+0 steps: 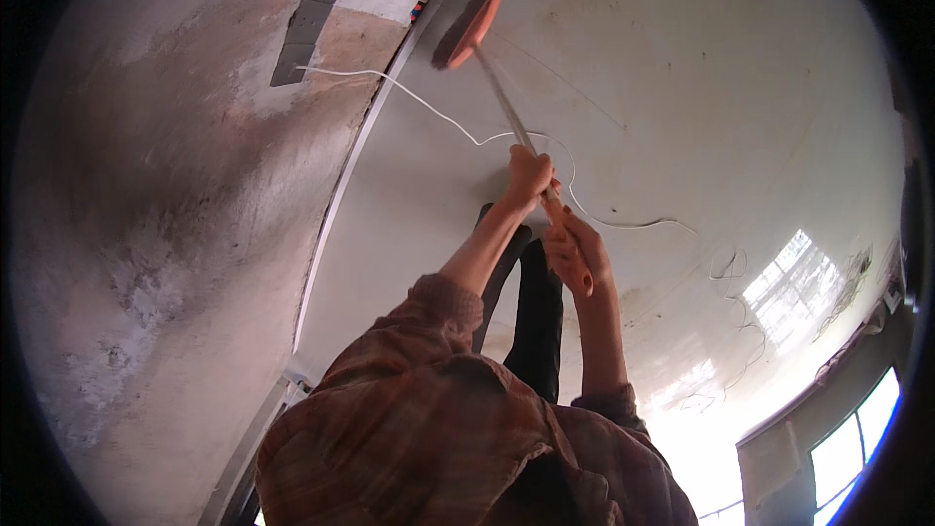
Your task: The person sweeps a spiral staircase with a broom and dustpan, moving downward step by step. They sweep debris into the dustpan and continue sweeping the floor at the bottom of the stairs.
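Head view shows your left hand [529,178] clenched around the broom [467,27] handle, higher up; your right hand [572,251] grips it just below. Its brush head rests on the pale floor [682,88] beside the wall, near a white cable [429,107].

- One orange-headed broom [466,29] on a long handle
- Two hands: left hand [529,177], right hand [575,251]
- One white cable [458,127]
- One row of grey wall switch plates [310,19]
- Two windows [847,448]
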`<state>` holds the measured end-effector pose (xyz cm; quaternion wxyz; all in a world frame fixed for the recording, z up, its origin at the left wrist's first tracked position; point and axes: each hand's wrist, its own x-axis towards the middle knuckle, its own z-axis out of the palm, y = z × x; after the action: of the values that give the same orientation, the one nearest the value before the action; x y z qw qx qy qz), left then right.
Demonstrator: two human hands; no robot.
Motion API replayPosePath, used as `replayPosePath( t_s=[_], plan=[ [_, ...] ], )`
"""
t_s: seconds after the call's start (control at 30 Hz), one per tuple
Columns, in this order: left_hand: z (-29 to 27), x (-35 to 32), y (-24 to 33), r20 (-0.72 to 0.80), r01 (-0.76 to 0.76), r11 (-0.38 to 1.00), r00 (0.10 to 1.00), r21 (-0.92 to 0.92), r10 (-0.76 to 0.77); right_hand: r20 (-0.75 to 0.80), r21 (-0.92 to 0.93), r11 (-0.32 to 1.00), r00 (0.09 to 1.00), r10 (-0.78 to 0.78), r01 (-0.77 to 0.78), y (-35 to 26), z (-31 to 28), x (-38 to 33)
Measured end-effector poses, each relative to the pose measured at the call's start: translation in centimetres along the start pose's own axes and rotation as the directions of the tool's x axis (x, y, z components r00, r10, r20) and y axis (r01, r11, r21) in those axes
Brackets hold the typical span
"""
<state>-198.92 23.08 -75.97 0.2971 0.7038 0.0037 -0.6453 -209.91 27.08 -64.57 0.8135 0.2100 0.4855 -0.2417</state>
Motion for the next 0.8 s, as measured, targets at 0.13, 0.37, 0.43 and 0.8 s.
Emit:
replayPosePath(
  t_s=[0.13, 0.37, 0.43, 0.8],
  plan=[
    [2.8, 0.7, -5.3, 0.139, 0.082, 0.986, 0.985, 0.144, -0.103, -0.088, 0.017, 0.999, 0.996, -0.030, 0.032, -0.3, -5.6, 0.1],
    [17.7, -5.8, -15.7, 0.411, 0.242, 0.927, 0.843, 0.286, -0.347, -0.461, -0.110, 0.944, 0.826, -0.325, 0.311, -1.7, -14.4, -11.1],
    [19.5, -7.4, -16.0, 0.517, 0.253, 0.916, 0.764, 0.312, -0.387, -0.466, -0.236, 0.929, 0.806, -0.366, 0.285, -2.1, -14.2, -12.8],
    [12.1, -11.5, -16.8, 0.328, 0.075, 0.918, 0.920, 0.388, -0.214, -0.200, -0.016, 0.979, 0.959, -0.202, 0.203, 2.8, -16.0, -16.3]
  ],
)
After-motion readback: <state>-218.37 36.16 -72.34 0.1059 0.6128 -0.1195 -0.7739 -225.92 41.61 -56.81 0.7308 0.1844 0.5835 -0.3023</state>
